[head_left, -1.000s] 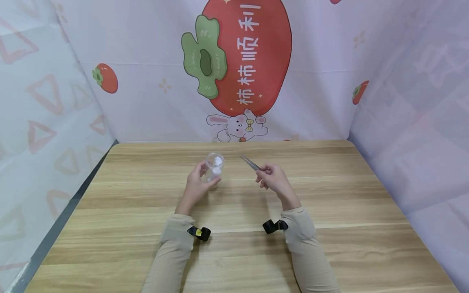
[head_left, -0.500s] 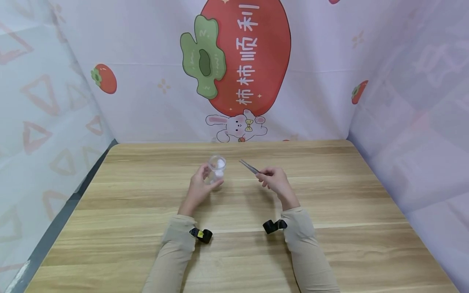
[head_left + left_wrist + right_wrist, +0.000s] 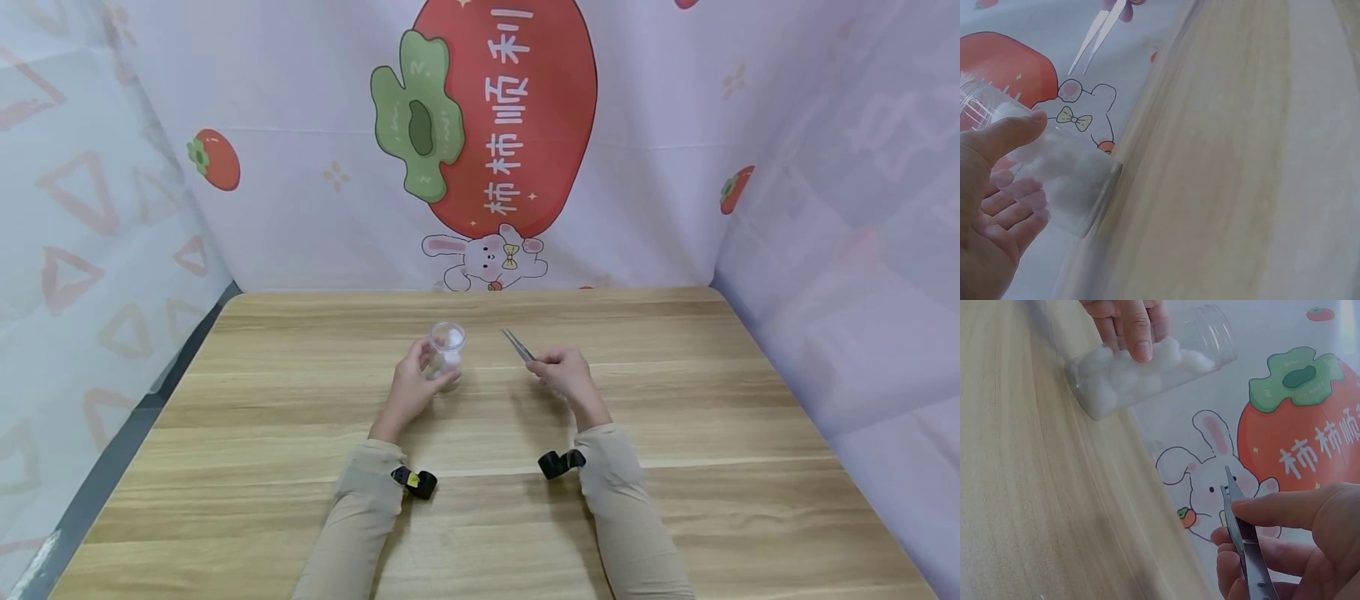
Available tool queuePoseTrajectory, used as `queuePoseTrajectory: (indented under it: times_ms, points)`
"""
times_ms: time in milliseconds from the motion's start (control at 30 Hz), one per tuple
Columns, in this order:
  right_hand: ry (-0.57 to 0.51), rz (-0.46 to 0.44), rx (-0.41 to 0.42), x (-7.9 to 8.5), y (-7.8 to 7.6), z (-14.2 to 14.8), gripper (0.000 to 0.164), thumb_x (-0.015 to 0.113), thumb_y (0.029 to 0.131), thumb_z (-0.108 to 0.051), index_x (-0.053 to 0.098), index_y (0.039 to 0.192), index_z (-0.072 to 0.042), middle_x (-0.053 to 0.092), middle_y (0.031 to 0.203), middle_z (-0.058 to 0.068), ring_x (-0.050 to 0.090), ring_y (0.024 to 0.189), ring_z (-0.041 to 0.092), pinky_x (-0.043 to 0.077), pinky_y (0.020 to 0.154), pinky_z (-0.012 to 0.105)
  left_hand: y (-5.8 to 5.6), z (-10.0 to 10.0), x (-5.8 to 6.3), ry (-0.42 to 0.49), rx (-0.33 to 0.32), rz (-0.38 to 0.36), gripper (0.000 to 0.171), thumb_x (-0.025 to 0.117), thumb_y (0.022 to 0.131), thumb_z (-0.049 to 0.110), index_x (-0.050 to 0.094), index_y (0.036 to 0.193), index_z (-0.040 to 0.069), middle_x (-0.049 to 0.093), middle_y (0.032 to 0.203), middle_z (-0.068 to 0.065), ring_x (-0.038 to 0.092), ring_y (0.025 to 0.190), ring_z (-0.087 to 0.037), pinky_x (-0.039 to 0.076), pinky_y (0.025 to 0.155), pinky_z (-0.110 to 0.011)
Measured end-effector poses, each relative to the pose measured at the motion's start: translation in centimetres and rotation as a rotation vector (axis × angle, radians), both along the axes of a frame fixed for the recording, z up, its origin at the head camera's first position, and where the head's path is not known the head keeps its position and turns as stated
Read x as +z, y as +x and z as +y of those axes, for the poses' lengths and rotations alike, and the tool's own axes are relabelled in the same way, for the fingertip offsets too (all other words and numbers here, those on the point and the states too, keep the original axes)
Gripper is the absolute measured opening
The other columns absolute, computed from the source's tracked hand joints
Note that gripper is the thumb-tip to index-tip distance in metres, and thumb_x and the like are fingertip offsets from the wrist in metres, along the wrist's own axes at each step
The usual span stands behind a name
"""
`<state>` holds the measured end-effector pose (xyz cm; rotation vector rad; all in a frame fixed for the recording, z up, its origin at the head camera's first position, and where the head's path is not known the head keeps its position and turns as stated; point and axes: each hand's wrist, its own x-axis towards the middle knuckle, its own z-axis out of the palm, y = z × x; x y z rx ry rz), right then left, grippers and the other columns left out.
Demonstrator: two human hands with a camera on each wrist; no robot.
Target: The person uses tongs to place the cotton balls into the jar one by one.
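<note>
My left hand (image 3: pixel 414 387) grips a clear lidless jar (image 3: pixel 447 346) from its left side, thumb in front and fingers behind. White cotton balls (image 3: pixel 1122 375) fill much of the jar, heaped up toward its neck in the right wrist view. The jar stands upright, its base at the table surface. To the right, my right hand (image 3: pixel 566 375) pinches metal tweezers (image 3: pixel 519 345) between thumb and fingers. Their tips point up and left toward the jar, apart from each other with nothing between them. In the left wrist view the tweezers (image 3: pixel 1099 34) show beyond the jar.
A wood-grain table (image 3: pixel 480 533) spreads under both forearms. A white printed cloth (image 3: pixel 285 208) with a persimmon and a rabbit hangs behind the table's back edge. More cloth hangs at both sides. Each sleeve carries a small black camera (image 3: pixel 555 464).
My left hand and the jar have shifted slightly right and nearer. The tweezers have drawn a little toward me and their tips have swung to the right.
</note>
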<state>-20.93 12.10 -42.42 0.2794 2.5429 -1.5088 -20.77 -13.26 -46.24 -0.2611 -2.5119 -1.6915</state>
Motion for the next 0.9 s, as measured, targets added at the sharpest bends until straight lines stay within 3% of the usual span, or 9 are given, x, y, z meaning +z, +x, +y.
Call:
queuePoseTrajectory:
  times_ms: [233, 633, 900]
  points:
    - [0.073, -0.051, -0.022, -0.9, -0.4, 0.2, 0.024, 0.072, 0.085, -0.021, 0.073, 0.096, 0.000, 0.068, 0.098, 0.009, 0.053, 0.082, 0.015, 0.041, 0.062, 0.019, 0.0, 0.0, -0.2, 0.012, -0.001, -0.024, 0.059, 0.078, 0.079, 0.014, 0.047, 0.128, 0.002, 0.050, 0.142, -0.021, 0.047, 0.134, -0.041, 0.037, 0.116, -0.047]
    - [0.071, -0.136, -0.021, -2.3, -0.8, 0.5, 0.021, 0.074, 0.083, -0.021, 0.073, 0.084, 0.000, 0.054, 0.056, -0.006, 0.047, 0.055, 0.009, 0.039, 0.051, 0.019, -0.1, 0.1, -0.2, -0.005, 0.004, -0.044, 0.059, 0.077, 0.081, 0.017, 0.046, 0.129, 0.004, 0.047, 0.144, -0.023, 0.044, 0.137, -0.042, 0.037, 0.116, -0.046]
    - [0.033, -0.146, -0.056, -2.7, -0.6, 0.3, 0.014, 0.076, 0.081, -0.014, 0.071, 0.076, -0.002, 0.058, 0.054, -0.004, 0.050, 0.049, 0.007, 0.042, 0.047, 0.018, -0.1, 0.2, -0.2, -0.009, 0.002, -0.065, 0.061, 0.077, 0.081, 0.018, 0.045, 0.130, 0.004, 0.046, 0.145, -0.024, 0.044, 0.137, -0.042, 0.036, 0.116, -0.046]
